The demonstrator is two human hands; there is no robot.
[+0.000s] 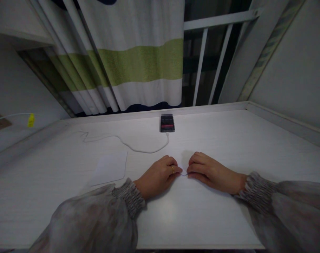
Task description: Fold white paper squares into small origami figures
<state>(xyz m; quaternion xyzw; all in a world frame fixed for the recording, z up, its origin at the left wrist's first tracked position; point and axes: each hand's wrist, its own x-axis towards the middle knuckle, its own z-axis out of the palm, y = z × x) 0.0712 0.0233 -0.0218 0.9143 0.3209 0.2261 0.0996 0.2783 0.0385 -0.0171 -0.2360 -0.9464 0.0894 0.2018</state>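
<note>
Between my hands is a small piece of white paper (183, 172), held just above or on the white table; most of it is hidden by my fingers. My left hand (160, 175), with a gold ring on one finger, pinches the paper's left side. On the opposite side, my right hand (211, 172) has its fingers closed on the right edge. The paper's lower edge shows as a shallow point between the fingertips. To the left of my left hand lies a flat white sheet of paper (111, 168).
A phone-like dark device (167, 123), its screen blurred, lies at the table's back with a white cable (141, 151) running left from it. Behind hang white and green curtains (141, 65) beside a barred window (204, 63). The white table (196, 225) has raised edging at the back and right.
</note>
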